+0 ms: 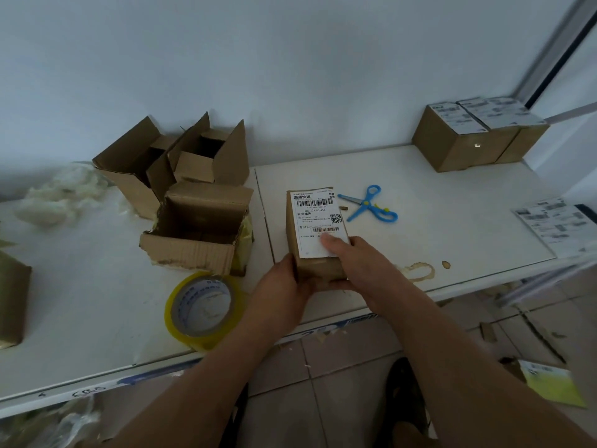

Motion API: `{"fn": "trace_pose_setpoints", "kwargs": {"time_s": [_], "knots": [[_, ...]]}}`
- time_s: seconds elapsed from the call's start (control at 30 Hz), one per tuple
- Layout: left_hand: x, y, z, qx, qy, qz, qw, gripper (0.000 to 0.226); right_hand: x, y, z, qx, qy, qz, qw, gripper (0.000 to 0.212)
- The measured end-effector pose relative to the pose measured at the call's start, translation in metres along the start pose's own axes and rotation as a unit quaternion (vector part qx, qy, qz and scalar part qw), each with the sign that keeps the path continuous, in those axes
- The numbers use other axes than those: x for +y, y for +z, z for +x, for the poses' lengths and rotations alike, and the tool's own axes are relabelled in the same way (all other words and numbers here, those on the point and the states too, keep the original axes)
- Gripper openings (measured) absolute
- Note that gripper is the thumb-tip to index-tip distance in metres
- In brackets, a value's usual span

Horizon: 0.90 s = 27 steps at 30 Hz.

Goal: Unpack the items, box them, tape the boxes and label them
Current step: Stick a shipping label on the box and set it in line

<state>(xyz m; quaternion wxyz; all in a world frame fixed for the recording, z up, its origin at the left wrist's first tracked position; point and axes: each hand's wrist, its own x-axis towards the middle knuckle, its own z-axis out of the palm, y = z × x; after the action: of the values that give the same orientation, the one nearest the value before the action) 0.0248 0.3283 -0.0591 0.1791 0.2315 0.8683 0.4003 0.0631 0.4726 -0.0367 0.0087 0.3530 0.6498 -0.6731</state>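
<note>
Only 2 bare forearms and 2 hands of the person show, entering from the bottom edge. No sleeve reaches into view on either arm, so whatever is worn ends above the elbow or out of frame. The left hand point(284, 282) and right hand point(353, 260) carry no glove, ring, watch or band. Fingernails look short and unpainted, though the dim, soft picture makes that hard to confirm.
</note>
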Motion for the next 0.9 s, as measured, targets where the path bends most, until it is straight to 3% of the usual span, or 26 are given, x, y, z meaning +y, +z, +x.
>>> {"fn": "trace_pose_setpoints", "kwargs": {"time_s": [0.33,0.57,0.73,0.9], "knots": [[0.024,0.010,0.028,0.076,0.044,0.088,0.992,0.042,-0.028,-0.032,0.002,0.040,-0.068,-0.008,0.997,0.009],[0.089,0.023,0.084,0.092,0.112,0.096,0.985,0.036,-0.078,-0.089,0.020,0.081,-0.126,0.014,0.989,0.015],[0.131,0.056,0.141,0.084,0.130,0.080,0.985,0.036,-0.104,-0.139,0.056,0.143,-0.119,0.056,0.981,0.037],[0.155,0.101,0.199,0.072,0.132,0.088,0.985,0.037,-0.109,-0.186,0.101,0.158,-0.115,0.082,0.977,0.034]]}}
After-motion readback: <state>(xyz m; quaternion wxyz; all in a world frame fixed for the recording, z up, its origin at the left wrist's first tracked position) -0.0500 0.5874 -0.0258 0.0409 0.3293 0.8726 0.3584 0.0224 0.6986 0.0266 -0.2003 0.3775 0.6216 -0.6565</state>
